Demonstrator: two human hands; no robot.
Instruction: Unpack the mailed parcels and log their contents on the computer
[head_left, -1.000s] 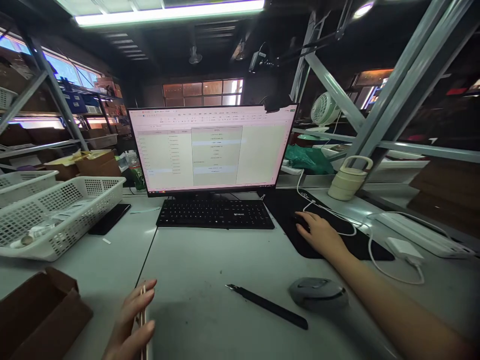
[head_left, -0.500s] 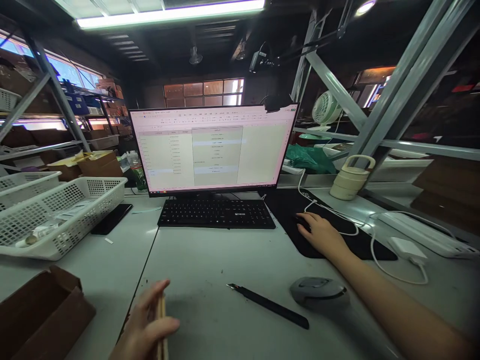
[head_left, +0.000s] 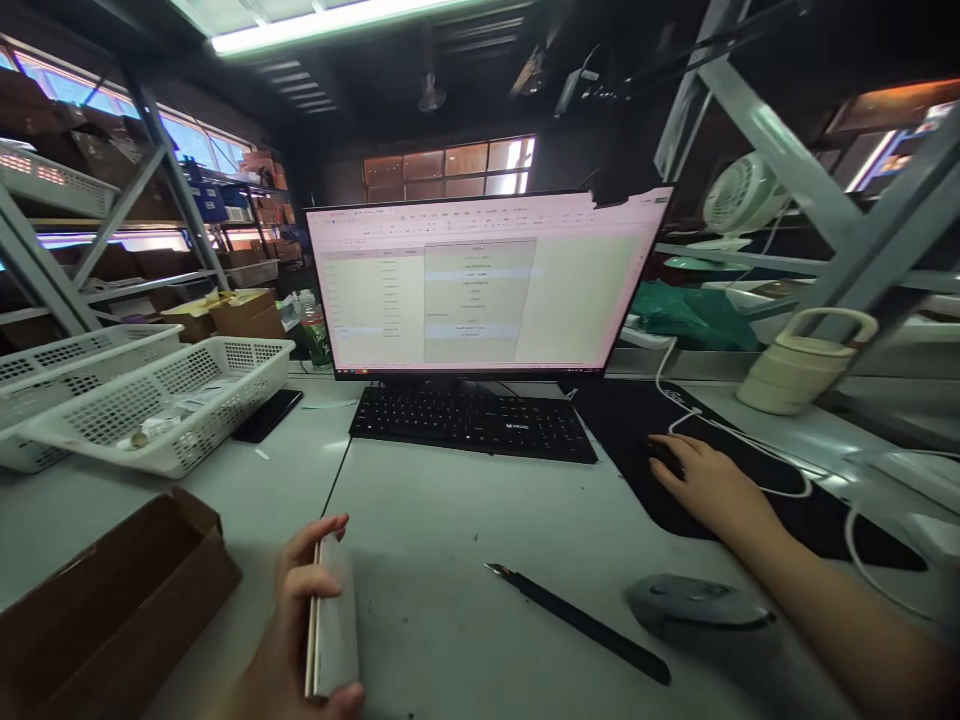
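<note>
My left hand [head_left: 300, 600] is closed round a thin white slab with pale layered edges [head_left: 337, 620], held upright on its side just above or on the table. I cannot tell its kind. A brown cardboard box [head_left: 150, 570] stands open to the left of that hand. My right hand [head_left: 709, 485] rests curled over a dark computer mouse [head_left: 670, 455] on the black mouse pad [head_left: 615, 420]; the hand covers most of the mouse. Between my hands lies a black utility knife [head_left: 577, 620]. A grey mouse [head_left: 697, 605] sits beside my right forearm.
A monitor [head_left: 472, 300] shows a spreadsheet behind a black keyboard [head_left: 472, 420]. White plastic baskets [head_left: 187, 450] and a phone [head_left: 268, 415] are on the left. At the right are a cream container with a handle [head_left: 799, 370], white cables [head_left: 787, 490] and a green fan [head_left: 742, 195].
The view has swung a little left, so things appear farther right. My left hand has turned the white slab, showing its broad face. My right hand stays on the mouse.
</note>
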